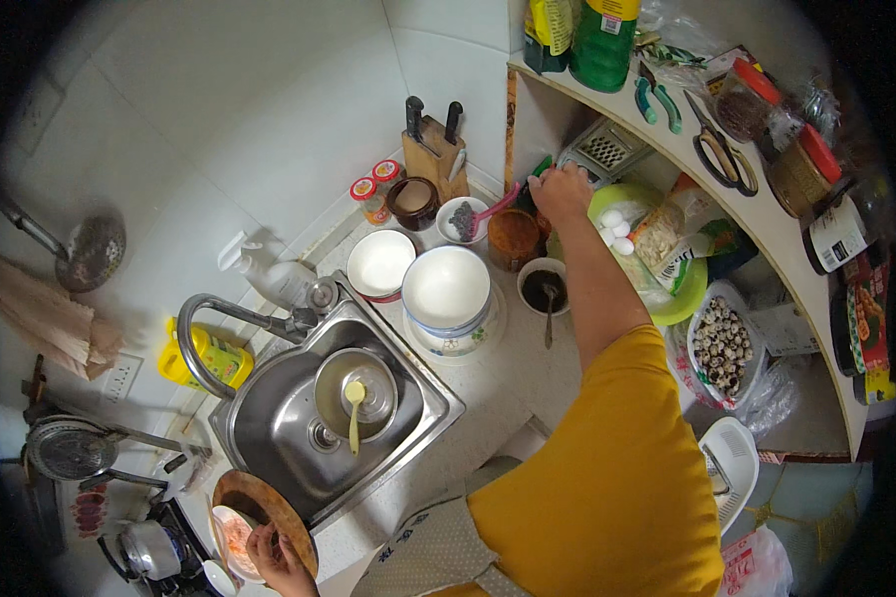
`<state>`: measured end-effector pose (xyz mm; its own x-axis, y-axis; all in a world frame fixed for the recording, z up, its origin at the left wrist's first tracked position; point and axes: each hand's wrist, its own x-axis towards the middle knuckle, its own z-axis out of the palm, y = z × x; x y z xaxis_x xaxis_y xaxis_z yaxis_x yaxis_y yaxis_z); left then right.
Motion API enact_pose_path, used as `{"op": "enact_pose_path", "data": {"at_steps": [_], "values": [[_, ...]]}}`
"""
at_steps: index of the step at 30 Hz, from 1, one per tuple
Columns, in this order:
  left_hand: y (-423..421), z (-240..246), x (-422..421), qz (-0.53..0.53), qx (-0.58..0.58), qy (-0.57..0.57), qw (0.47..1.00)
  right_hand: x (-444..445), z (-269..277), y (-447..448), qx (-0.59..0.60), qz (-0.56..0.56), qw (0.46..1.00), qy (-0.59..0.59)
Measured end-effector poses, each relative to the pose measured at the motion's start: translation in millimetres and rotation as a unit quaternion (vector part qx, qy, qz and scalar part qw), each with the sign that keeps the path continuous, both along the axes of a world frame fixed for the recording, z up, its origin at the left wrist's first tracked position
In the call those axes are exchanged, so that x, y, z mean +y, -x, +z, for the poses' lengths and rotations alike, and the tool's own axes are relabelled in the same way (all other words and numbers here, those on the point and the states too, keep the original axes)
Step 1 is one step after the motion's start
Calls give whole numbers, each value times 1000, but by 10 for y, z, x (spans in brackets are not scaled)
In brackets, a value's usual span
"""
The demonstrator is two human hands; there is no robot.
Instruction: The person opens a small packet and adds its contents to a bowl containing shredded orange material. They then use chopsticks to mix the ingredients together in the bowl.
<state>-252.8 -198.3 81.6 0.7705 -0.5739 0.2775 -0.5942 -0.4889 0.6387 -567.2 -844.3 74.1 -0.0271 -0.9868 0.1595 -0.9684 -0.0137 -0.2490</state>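
Note:
My left hand [280,560] is at the lower left, its fingers on the rim of a white bowl of pinkish minced food [237,539]. This bowl stands by a round wooden board [272,498], with what look like chopsticks along its far side. My right hand [564,192] reaches to the back of the counter, beside a dark object with a green part [542,166]; whether it grips that is hidden. Near that forearm are an orange-brown jar [513,240], a small bowl of dark liquid with a spoon [542,288] and a white bowl with a pink-handled brush [463,221].
A steel sink [291,440] holds a metal bowl [328,384] and a yellow-green spoon [355,418]. Beside it stand stacked bowls [446,289], a white bowl [381,261] and a knife block [433,157]. A curved shelf [776,261] rises at the right, holding scissors [717,153].

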Motion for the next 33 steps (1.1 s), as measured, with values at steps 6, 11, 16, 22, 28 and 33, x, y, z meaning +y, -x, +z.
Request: {"op": "enact_pose_path", "data": {"at_steps": [6, 11, 16, 22, 28, 33], "values": [[3, 33, -121, -4, -9, -21, 1000, -126, 8, -116, 9, -36, 998, -52], [31, 120, -235, -13, 5, -27, 1000, -281, -164, 19, -33, -95, 995, -20], [83, 233, -346, 5, 16, -91, 996, -463, -328, 231, -151, -119, 981, 8], [184, 234, -441, -16, 19, -36, 999, -579, -358, 379, -360, -60, 922, 132], [280, 219, -437, 1, 52, -8, 999, -530, -32, 374, -427, -11, 893, 141], [328, 224, -418, -18, 34, -5, 999, -275, 328, 340, -559, 36, 815, 146]]}}
